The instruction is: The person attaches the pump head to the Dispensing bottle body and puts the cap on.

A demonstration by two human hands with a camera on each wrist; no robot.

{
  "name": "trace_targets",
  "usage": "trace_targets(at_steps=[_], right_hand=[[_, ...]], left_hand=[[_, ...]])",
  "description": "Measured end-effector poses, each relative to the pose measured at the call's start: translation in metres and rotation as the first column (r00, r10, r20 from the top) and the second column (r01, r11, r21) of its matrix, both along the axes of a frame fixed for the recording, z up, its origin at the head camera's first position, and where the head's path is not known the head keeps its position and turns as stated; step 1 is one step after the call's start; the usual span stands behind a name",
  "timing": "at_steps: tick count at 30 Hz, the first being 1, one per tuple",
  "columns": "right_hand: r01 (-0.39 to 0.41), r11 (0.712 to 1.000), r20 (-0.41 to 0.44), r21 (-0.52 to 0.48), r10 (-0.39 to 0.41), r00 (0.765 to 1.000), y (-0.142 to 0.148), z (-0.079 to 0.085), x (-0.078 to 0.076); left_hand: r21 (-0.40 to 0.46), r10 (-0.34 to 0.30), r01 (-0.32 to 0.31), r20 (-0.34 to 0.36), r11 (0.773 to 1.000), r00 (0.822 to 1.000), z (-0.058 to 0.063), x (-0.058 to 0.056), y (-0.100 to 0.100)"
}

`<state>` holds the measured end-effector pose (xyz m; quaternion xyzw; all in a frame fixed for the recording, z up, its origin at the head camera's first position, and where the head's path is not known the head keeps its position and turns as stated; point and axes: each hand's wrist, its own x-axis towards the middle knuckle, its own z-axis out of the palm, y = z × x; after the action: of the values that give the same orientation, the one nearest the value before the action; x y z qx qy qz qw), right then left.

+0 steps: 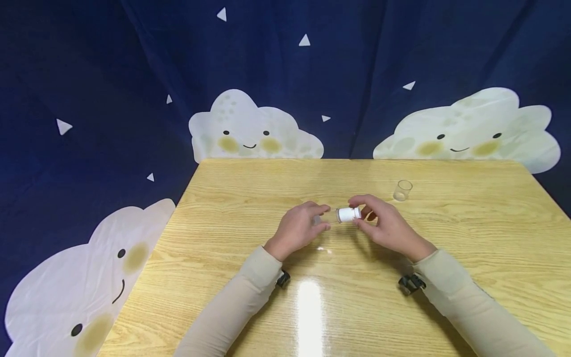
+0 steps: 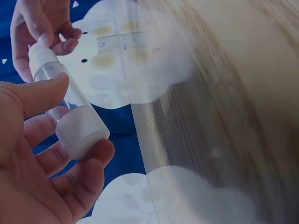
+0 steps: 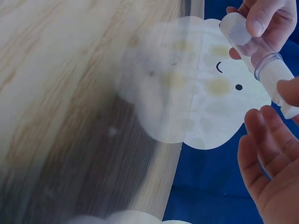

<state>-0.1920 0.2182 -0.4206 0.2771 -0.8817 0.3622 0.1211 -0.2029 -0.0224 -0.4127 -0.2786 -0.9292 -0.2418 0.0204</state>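
Note:
A small bottle (image 1: 330, 216) with a clear body and a white top lies almost level between my two hands, above the wooden table. My left hand (image 1: 300, 228) grips the clear end, thumb on one side and fingers curled round the other. At the other end, the thumb and index finger of my right hand (image 1: 390, 228) pinch the white top (image 1: 349, 214). The left wrist view shows a white base (image 2: 80, 133) inside the clear body, beside the left fingers. My right hand's other fingers (image 3: 268, 144) stay off the bottle in the right wrist view.
A clear, cup-shaped cap (image 1: 402, 190) stands on the wooden table (image 1: 250, 188), beyond my right hand and to its right. Behind the table hangs a dark blue curtain (image 1: 348, 64) printed with smiling clouds. A bright light reflection (image 1: 310, 317) shows on the tabletop near me.

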Motion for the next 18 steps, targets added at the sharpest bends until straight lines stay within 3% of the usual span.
trace_targets(at_steps=[4,10,18], right_hand=[[-0.006,1.0,-0.037,-0.006,0.006,0.999,-0.0003,-0.0021,-0.0003],[0.0,1.0,-0.028,0.004,0.0,1.0,-0.0001,-0.0035,0.0001],[0.035,0.999,0.05,0.031,-0.036,0.998,-0.0009,-0.0036,0.0008]], left_hand=[[0.023,-0.004,0.004,0.011,1.0,1.0,-0.0013,-0.0002,0.001],[0.027,-0.003,0.002,0.033,1.0,0.999,-0.0004,0.0009,0.0016],[0.02,0.017,-0.018,0.042,1.0,0.999,-0.0006,0.002,0.0016]])
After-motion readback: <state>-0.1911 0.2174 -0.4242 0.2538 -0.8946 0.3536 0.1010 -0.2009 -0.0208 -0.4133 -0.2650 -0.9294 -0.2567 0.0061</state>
